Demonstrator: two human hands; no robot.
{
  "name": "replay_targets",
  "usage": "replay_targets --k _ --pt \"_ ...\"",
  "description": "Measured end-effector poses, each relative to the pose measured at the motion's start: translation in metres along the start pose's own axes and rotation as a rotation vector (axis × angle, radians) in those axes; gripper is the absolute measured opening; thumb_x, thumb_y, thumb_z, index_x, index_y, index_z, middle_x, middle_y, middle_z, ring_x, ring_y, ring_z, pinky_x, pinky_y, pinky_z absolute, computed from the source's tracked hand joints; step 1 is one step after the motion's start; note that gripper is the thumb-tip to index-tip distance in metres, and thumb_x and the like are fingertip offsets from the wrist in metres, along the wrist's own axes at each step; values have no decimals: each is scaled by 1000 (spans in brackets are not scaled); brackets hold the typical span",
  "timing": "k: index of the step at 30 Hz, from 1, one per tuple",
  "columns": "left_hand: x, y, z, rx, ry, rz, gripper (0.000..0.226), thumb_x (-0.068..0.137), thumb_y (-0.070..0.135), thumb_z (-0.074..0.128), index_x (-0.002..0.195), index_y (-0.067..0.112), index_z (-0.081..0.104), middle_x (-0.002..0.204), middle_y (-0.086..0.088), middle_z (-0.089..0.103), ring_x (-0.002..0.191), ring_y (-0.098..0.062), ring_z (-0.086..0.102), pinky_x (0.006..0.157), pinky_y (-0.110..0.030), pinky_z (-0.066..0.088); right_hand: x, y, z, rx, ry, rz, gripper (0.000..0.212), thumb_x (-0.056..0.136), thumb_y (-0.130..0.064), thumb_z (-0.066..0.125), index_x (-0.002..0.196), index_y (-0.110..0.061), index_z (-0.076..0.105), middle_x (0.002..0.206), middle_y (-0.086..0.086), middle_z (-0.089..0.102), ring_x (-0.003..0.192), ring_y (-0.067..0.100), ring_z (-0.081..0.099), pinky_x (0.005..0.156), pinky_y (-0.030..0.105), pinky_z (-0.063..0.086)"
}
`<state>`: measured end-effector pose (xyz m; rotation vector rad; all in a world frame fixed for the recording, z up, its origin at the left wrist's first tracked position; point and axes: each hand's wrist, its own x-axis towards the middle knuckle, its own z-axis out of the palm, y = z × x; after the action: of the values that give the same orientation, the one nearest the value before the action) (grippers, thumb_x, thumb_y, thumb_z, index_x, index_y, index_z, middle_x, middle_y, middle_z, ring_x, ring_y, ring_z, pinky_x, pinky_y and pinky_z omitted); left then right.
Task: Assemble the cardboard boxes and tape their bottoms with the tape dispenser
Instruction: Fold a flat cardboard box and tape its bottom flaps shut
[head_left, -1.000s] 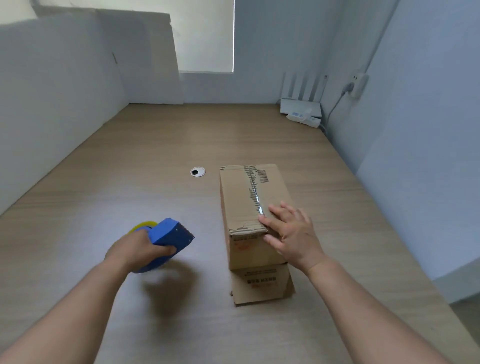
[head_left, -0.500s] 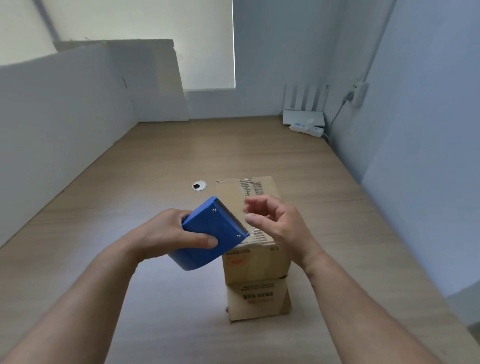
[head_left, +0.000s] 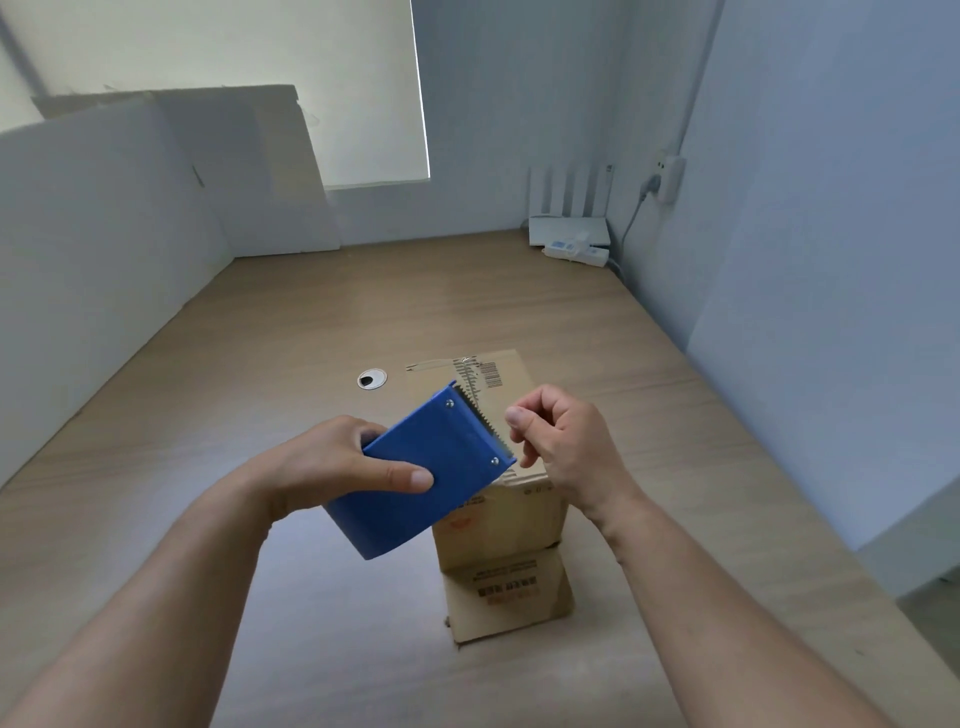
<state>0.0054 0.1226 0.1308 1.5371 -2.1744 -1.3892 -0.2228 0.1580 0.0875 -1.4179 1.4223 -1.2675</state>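
A wood desk runs from the left fingers to a pale far wall. A round cable hole lies just beyond them, a white panel walls the desk's edge well to their left, and a second panel leans in the corner behind it. High beyond those fingers, a blind glows with soft daylight. Far beyond the right fingers, a white router with four aerials and a power strip sit in the desk's corner, and a cable climbs to a plug by the blue-grey right wall.
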Motion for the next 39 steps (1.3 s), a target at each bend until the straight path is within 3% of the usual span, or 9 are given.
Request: replay_targets --k 6,13,20,24,30,34,37,39 --pt "-21 -17 -35 -13 -80 -17 78 25 74 80 79 18 74 85 -9 74 80 -30 70 71 -33 47 -11 17 -22 -109 210 72 22 93 -15 57 72 -15 57 64 -4 59 47 6 52 51 21 47" --pt "-21 -43 -45 106 -111 -186 91 25 87 70 83 17 76 85 -8 75 81 -29 71 83 -45 50 -19 49 -27 -228 284 258 24 91 -15 59 66 -12 57 67 9 63 51 18 52 60 36 50" --pt "-4 -37 -35 147 -142 -207 96 18 88 68 82 16 74 79 -1 75 73 -19 72 67 -27 47 -17 64 -31 -245 317 316 25 91 -13 57 66 -13 55 66 3 61 55 20 52 54 27 45" --pt "4 -40 -32 173 -163 -209 101 16 90 66 85 17 73 81 0 75 74 -18 72 68 -26 48 -14 73 -30 -248 317 356 25 91 -14 57 67 -14 55 67 3 62 54 19 52 57 31 47" --pt "12 -41 -27 191 -178 -252 105 13 90 65 88 17 73 81 2 75 72 -15 72 63 -22 47 -12 77 -30 -243 286 403 22 93 -15 56 71 -12 56 71 3 61 59 17 54 50 21 42" --pt "17 -43 -21 210 -184 -277 109 9 90 63 88 17 72 77 3 75 69 -14 72 60 -21 46 -10 78 -30 -159 229 469 19 92 -15 57 76 -6 59 71 5 60 55 18 52 55 30 51" --pt "19 -45 -19 211 -176 -290 112 6 90 62 88 16 72 75 3 75 66 -14 71 59 -21 46 -11 78 -31 -51 193 558 18 91 -24 60 83 -8 57 78 7 58 61 18 51 55 32 52" --pt "19 -46 -19 212 -167 -290 112 6 90 62 89 16 71 75 3 75 66 -14 71 59 -21 46 -17 86 -33 -106 193 678 27 87 -34 65 94 -11 53 87 6 57 68 19 55 51 29 52"
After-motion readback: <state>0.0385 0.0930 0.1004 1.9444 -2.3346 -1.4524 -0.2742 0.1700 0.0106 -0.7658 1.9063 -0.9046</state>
